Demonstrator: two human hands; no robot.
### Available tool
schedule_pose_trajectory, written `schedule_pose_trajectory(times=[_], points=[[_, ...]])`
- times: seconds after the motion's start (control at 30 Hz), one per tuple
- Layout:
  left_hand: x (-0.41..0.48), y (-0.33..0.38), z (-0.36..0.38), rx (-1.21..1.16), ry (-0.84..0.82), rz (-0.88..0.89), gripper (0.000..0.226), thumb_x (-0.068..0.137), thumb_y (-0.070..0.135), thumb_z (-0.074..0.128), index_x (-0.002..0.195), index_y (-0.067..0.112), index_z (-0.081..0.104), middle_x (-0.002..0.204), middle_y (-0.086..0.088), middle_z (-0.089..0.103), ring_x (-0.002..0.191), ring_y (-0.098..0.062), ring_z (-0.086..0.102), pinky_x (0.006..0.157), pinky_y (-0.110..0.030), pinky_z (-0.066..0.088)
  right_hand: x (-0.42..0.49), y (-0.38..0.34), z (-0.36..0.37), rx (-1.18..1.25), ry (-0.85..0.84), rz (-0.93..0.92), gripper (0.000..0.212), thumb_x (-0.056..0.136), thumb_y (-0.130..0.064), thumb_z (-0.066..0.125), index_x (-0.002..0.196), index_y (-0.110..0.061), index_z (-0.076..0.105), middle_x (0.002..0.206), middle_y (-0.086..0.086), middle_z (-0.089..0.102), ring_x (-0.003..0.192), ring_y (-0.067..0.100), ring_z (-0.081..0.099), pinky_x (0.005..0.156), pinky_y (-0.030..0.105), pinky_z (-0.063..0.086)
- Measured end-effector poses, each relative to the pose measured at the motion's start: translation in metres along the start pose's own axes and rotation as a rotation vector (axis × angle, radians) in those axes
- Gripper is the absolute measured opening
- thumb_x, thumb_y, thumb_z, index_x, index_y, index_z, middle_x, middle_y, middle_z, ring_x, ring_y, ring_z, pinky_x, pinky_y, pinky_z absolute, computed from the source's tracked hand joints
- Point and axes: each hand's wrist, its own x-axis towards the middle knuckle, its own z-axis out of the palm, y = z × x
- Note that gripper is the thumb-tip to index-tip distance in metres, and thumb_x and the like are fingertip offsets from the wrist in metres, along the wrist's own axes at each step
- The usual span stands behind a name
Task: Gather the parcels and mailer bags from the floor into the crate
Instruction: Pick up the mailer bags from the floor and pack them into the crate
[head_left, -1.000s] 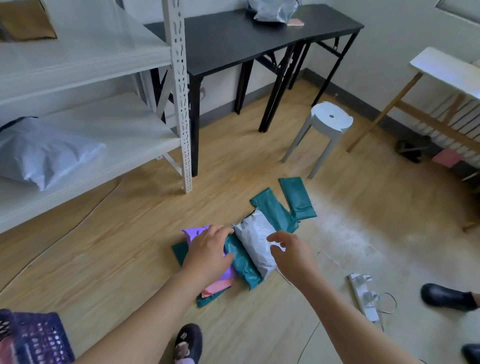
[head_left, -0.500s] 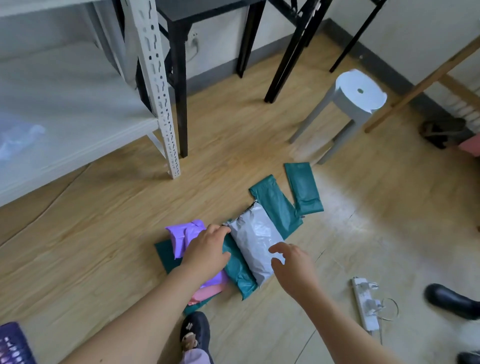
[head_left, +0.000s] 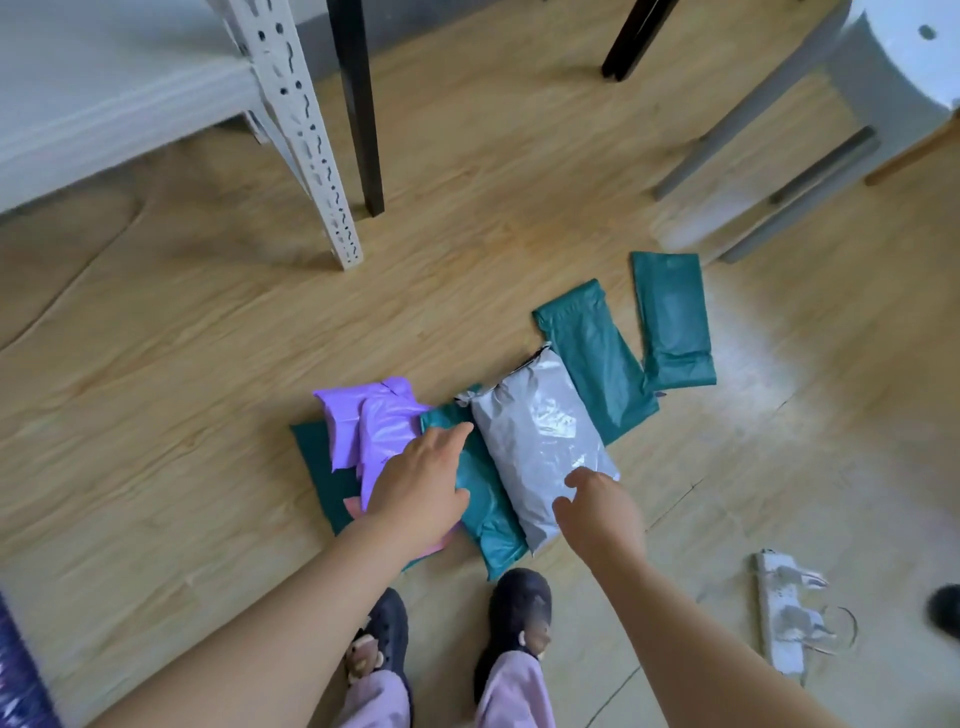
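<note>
Gathering step: a person bends over a pile of bags on the floor and reaches in with both hands. I think no bag is lifted yet.
Crate (head_left: 15, 670): only a blurry purple edge shows at the far left, well apart from the pile.
Bottom teal bag (head_left: 317, 457): lies flat under the purple bag.
Purple bag (head_left: 374, 421): puffy, on top of the bottom teal bag.
Left hand (head_left: 421, 483): spread flat with straight fingers, resting on the purple bag and the middle teal bag.
Middle teal bag (head_left: 488, 514): sits between the purple bag and the grey bag.
Grey bag (head_left: 540, 441): shiny, partly on top of the middle teal bag.
Right hand (head_left: 602, 514): its fingers are bent at the grey bag's near end. I cannot tell if they pinch it.
Long teal bag (head_left: 592, 364): partly under the grey bag's far side.
Last teal bag (head_left: 672, 322): touches the long teal bag, farthest right.
Power strip (head_left: 784, 613): on the floor, right of the right arm.
What could go wrong: the bags look slippery and loosely stacked, so one big scoop may let a bag slide out. No hand is on the two right bags, so they may get left behind.
</note>
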Motion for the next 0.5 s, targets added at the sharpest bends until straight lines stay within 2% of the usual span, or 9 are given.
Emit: schedule_pose_trajectory(times=[0.07,0.1,0.13,0.23,0.33,0.43,0.5], points=[[0.027,-0.007,0.022,-0.022,-0.018,-0.04,0.066,0.092,0.024,0.05,0.149,0.024,0.016,0.145,-0.002,0.032,0.13,-0.022,0.039,0.096,-0.032,0.038,0.036,0.0,0.018,-0.061,-0.043,0.002,0.013,0.085,-0.013,0.046,0.091,-0.012,0.057,0.103,0.006,0.058,0.091,0.026,0.056,0.061,0.026,0.04],[0.042,-0.011,0.034,-0.026,-0.023,-0.058,0.065,0.092,0.023,0.05,0.148,0.023,0.017,0.146,-0.002,0.031,0.131,-0.022,0.038,0.097,-0.033,0.038,0.055,0.0,0.03,-0.091,-0.057,-0.003,0.008,0.085,-0.014,0.046,0.078,-0.013,0.05,0.095,0.006,0.055,0.083,0.026,0.054,0.057,0.025,0.036],[0.053,-0.014,0.044,-0.026,-0.033,-0.067,0.065,0.092,0.023,0.051,0.148,0.022,0.018,0.147,-0.003,0.03,0.132,-0.022,0.037,0.099,-0.034,0.038,0.068,0.0,0.038,-0.134,-0.071,-0.012,0.013,0.086,-0.014,0.046,0.074,-0.012,0.044,0.091,0.006,0.053,0.081,0.026,0.052,0.058,0.025,0.035],[0.091,-0.025,0.083,-0.053,-0.065,-0.114,0.064,0.092,0.023,0.052,0.147,0.022,0.02,0.147,-0.003,0.031,0.133,-0.023,0.036,0.102,-0.036,0.037,0.113,0.003,0.076,-0.254,-0.118,-0.075,0.01,0.09,-0.02,0.048,0.092,-0.013,0.054,0.103,0.007,0.06,0.096,0.027,0.059,0.067,0.026,0.036],[0.132,-0.038,0.125,-0.079,-0.077,-0.153,0.063,0.091,0.023,0.053,0.146,0.022,0.023,0.145,-0.003,0.034,0.131,-0.023,0.038,0.102,-0.035,0.037,0.162,0.012,0.124,-0.345,-0.142,-0.104,0.035,0.091,-0.034,0.05,0.118,-0.012,0.053,0.12,0.005,0.052,0.113,0.024,0.05,0.078,0.028,0.039],[0.161,-0.048,0.158,-0.094,-0.094,-0.158,0.062,0.091,0.024,0.053,0.146,0.023,0.023,0.143,-0.003,0.035,0.13,-0.022,0.038,0.101,-0.034,0.037,0.199,0.022,0.164,-0.386,-0.132,-0.097,0.065,0.083,-0.055,0.057,0.128,-0.01,0.042,0.125,0.005,0.047,0.118,0.024,0.045,0.088,0.03,0.044],[0.18,-0.056,0.178,-0.105,-0.101,-0.172,0.062,0.091,0.024,0.052,0.146,0.023,0.023,0.142,-0.003,0.034,0.13,-0.022,0.037,0.1,-0.034,0.038,0.223,0.024,0.187,-0.416,-0.106,-0.105,0.075,0.08,-0.06,0.058,0.13,-0.008,0.039,0.125,0.007,0.048,0.117,0.023,0.046,0.088,0.031,0.045]])
